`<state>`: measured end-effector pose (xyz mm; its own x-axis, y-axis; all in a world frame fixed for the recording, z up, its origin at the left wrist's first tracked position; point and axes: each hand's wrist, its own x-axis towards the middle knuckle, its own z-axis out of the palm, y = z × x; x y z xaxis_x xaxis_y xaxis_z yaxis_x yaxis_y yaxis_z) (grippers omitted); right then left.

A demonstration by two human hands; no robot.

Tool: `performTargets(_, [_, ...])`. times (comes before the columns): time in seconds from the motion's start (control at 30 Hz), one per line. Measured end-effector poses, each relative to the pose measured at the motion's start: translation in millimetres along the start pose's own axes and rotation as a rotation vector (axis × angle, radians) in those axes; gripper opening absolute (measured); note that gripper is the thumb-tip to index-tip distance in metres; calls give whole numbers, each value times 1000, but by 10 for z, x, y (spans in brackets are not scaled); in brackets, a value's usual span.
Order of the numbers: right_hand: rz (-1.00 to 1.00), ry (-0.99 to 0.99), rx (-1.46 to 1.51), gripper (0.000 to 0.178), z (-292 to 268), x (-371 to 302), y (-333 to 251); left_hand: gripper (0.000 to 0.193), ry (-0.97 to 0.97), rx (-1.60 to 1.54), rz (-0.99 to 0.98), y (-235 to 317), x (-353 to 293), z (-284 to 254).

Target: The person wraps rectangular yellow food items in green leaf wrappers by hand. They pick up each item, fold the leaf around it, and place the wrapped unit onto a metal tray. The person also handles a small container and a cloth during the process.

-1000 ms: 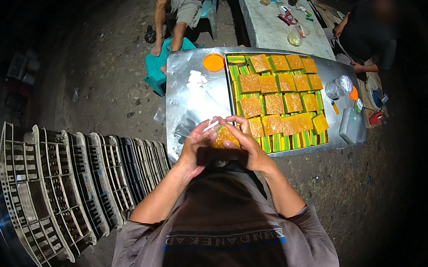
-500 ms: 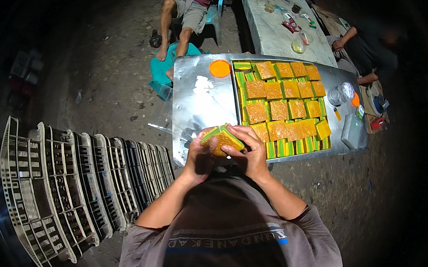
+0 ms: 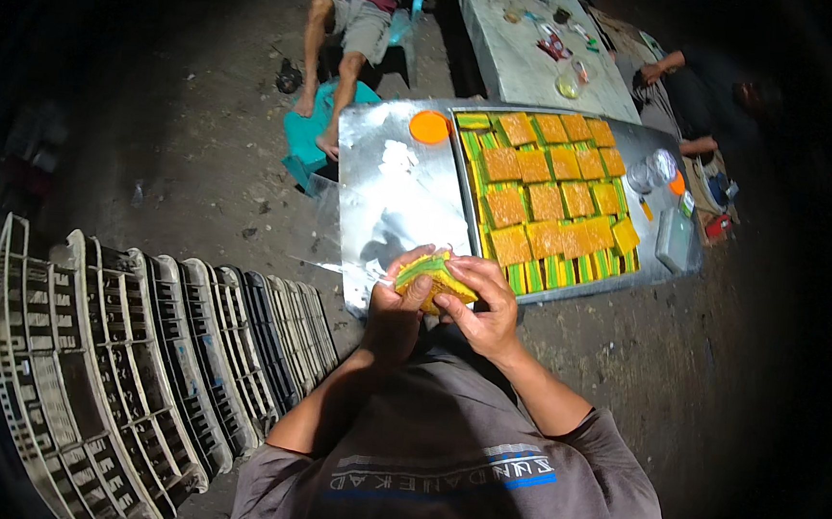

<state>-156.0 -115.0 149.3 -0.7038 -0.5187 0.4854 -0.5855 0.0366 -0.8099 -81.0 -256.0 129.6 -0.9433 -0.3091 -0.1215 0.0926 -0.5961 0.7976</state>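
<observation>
A square piece of layered cake (image 3: 433,294), green and yellow with an orange-brown face, is held between my two hands over the near edge of the metal table. My left hand (image 3: 397,302) grips its left side, thumb across the face. From the right, my right hand (image 3: 492,308) closes on it with the thumb on the near face and fingers along the top edge. A tray (image 3: 469,205) lies just beyond, filled with striped pieces set on edge. Several flat orange-brown squares of cake (image 3: 545,202) rest on top of them.
On the metal table (image 3: 369,169) are an orange lid (image 3: 430,127), white scraps (image 3: 399,157), a clear jar (image 3: 652,170) and a pale box (image 3: 676,241). Crates (image 3: 129,365) stand at my left. Two people sit beyond, by a long table (image 3: 516,64) with cups.
My hands, still gripping the cake, have shifted slightly nearer to me. The cake's green side edge is tilted a little more into view. The whole view has swung slightly.
</observation>
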Motion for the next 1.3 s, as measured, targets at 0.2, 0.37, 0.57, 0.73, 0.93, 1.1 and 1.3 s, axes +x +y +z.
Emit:
performTargets(0.2, [97, -62, 28, 43, -115, -191, -121, 60, -114, -58, -158, -2, -147, 2])
performTargets(0.37, [163, -205, 49, 43, -365, -197, -193, 64, -109, 92, -203, 36, -268, 144])
performTargets(0.57, [390, -84, 401, 54, -586, -328, -230, 65, -37, -153, -24, -180, -287, 534])
performTargets(0.73, [397, -65, 626, 64, -999, -504, 19, 57, -10, -180, 16, -494, -285, 985])
performTargets(0.93, [207, -100, 299, 47, -1664, -703, 250, 54, -9, -189, -64, -879, -285, 1511])
performTargets(1.1, [153, -82, 188, 45, -2069, -838, 337, 63, -38, -23, -47, -1193, -298, 1823])
performTargets(1.3, [177, -205, 164, 47, -2444, -922, 343, 49, -15, -109, -111, -1355, -357, 2042])
